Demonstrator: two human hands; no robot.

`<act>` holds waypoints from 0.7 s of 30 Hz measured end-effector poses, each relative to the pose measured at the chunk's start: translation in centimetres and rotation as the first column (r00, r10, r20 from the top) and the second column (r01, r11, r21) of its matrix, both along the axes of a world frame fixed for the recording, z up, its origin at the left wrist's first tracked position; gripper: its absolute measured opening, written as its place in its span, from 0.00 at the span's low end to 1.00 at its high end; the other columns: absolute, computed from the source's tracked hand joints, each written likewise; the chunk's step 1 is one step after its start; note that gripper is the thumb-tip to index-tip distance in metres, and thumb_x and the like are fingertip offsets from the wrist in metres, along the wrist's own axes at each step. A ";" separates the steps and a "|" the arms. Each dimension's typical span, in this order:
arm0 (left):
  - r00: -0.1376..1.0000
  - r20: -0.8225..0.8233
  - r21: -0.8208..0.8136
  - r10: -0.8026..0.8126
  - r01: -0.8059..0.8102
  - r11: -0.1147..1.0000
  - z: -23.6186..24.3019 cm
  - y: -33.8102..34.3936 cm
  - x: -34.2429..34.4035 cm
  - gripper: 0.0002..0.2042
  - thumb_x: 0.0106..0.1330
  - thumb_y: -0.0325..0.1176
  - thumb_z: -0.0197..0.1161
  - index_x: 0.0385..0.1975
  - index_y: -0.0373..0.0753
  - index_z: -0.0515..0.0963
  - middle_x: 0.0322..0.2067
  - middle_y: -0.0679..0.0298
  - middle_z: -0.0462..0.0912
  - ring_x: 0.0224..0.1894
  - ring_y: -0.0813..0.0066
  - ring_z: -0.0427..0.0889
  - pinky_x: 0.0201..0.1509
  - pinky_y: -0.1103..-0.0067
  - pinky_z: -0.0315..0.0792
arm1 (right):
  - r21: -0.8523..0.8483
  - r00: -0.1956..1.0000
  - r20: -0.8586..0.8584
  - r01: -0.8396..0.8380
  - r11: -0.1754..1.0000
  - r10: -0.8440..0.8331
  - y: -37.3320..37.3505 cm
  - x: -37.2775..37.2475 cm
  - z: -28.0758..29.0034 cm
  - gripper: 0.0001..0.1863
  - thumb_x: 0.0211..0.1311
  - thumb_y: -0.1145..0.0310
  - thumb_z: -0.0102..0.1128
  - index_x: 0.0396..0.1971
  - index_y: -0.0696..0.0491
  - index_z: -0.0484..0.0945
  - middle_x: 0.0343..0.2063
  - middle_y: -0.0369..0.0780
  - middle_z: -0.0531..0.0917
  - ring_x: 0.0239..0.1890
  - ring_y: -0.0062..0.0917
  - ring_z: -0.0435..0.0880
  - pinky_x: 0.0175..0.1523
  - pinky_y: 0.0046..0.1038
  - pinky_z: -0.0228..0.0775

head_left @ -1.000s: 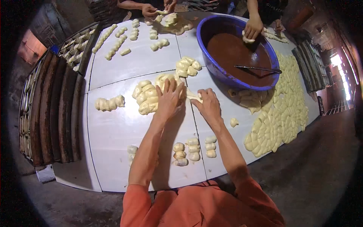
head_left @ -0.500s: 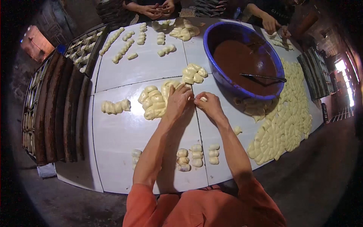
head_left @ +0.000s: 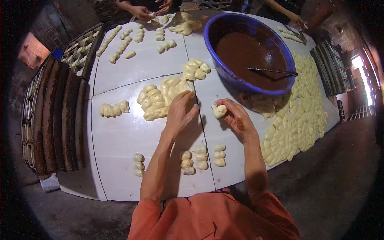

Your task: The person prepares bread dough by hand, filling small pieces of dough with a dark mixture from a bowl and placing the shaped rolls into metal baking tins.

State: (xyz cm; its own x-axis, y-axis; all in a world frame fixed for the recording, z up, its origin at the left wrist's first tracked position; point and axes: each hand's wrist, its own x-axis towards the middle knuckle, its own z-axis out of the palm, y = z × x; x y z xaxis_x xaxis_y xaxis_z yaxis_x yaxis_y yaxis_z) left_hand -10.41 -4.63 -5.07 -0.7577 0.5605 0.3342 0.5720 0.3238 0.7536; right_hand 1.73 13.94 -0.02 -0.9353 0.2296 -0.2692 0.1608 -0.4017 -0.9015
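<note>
Dark, curved-sided racks [head_left: 60, 120] line the left edge of the frame, below a gridded tray [head_left: 82, 50] of pale pieces at upper left. On the white table [head_left: 120, 154], a ridged dough roll [head_left: 114, 109] lies left of centre, with several slim dough strips [head_left: 120, 50] above it. One short dough stack [head_left: 138, 165] sits left of the worker's left forearm and three more stand to its right, at lower centre. A co-worker's hands [head_left: 142, 13] are at work at the top of the frame. Near centre, a clump of dough pieces [head_left: 153, 102] adjoins a smoother dough mound [head_left: 173, 87]. The left hand [head_left: 181, 112] is at the mound's lower right edge, thumb spread apart from curved fingers; whether the fingertips touch the dough cannot be told. Just right of centre, above the tabletop, a small dough ball [head_left: 219, 111] is pinched between the thumb and fingers of the right hand [head_left: 239, 119]. A blue basin [head_left: 218, 60] of brown mixture [head_left: 250, 54] dominates upper right, a dark utensil [head_left: 273, 73] lying across it. Flattened dough pieces [head_left: 298, 120] blanket the table's right side, and another person's hand [head_left: 297, 20] shows at upper right. Stacked trays [head_left: 331, 68] stand at the far right.
</note>
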 end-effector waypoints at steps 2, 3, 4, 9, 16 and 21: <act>0.934 0.356 0.050 0.017 -0.037 0.998 2.5 0.3 2.9 0.25 0.57 0.43 0.73 0.51 0.35 0.80 0.46 0.52 0.83 0.48 0.59 0.82 0.47 0.71 0.76 | -0.045 0.998 0.053 -0.026 0.999 0.028 0.3 1.2 -0.3 0.20 0.73 0.55 0.53 0.50 0.57 0.78 0.43 0.35 0.80 0.40 0.14 0.77 0.41 0.16 0.68; 0.945 0.326 0.026 0.011 -0.021 0.999 3.9 0.3 4.4 0.26 0.56 0.43 0.75 0.51 0.34 0.80 0.45 0.53 0.83 0.44 0.62 0.83 0.45 0.71 0.77 | -0.098 0.992 0.093 -0.073 0.992 0.082 0.0 1.6 -0.5 0.20 0.73 0.57 0.54 0.52 0.57 0.77 0.46 0.36 0.80 0.43 0.13 0.77 0.44 0.15 0.69; 0.931 0.364 0.015 -0.015 0.010 1.000 4.4 0.4 4.9 0.25 0.55 0.42 0.75 0.50 0.34 0.81 0.43 0.54 0.84 0.41 0.63 0.84 0.43 0.72 0.78 | -0.109 0.991 0.098 -0.084 0.990 0.095 -0.5 1.9 -1.0 0.20 0.73 0.57 0.54 0.52 0.57 0.77 0.46 0.36 0.80 0.43 0.13 0.77 0.44 0.15 0.69; 0.696 0.710 0.149 -0.104 -0.005 0.989 4.4 0.1 5.9 0.17 0.60 0.35 0.71 0.44 0.30 0.83 0.37 0.56 0.87 0.34 0.75 0.84 0.38 0.77 0.77 | 0.060 0.999 -0.018 -0.040 0.997 0.041 -1.9 2.7 -1.7 0.17 0.68 0.71 0.61 0.53 0.58 0.74 0.42 0.38 0.84 0.41 0.16 0.82 0.44 0.18 0.77; 0.582 0.775 0.368 -0.246 -0.099 0.924 2.6 0.2 8.5 0.18 0.67 0.31 0.64 0.55 0.31 0.76 0.44 0.59 0.83 0.43 0.77 0.81 0.49 0.81 0.75 | 0.038 0.983 -0.120 0.147 0.988 -0.142 -3.1 4.1 -3.0 0.15 0.61 0.72 0.68 0.46 0.58 0.78 0.37 0.35 0.82 0.40 0.17 0.80 0.49 0.21 0.73; 0.925 0.377 0.462 0.056 -0.240 0.854 3.5 3.5 10.1 0.26 0.69 0.35 0.62 0.64 0.33 0.67 0.57 0.49 0.76 0.57 0.59 0.78 0.60 0.71 0.72 | 0.097 0.966 -0.155 0.221 0.970 -0.205 -3.1 4.6 0.0 0.18 0.60 0.74 0.69 0.49 0.57 0.74 0.38 0.36 0.82 0.42 0.19 0.80 0.52 0.22 0.72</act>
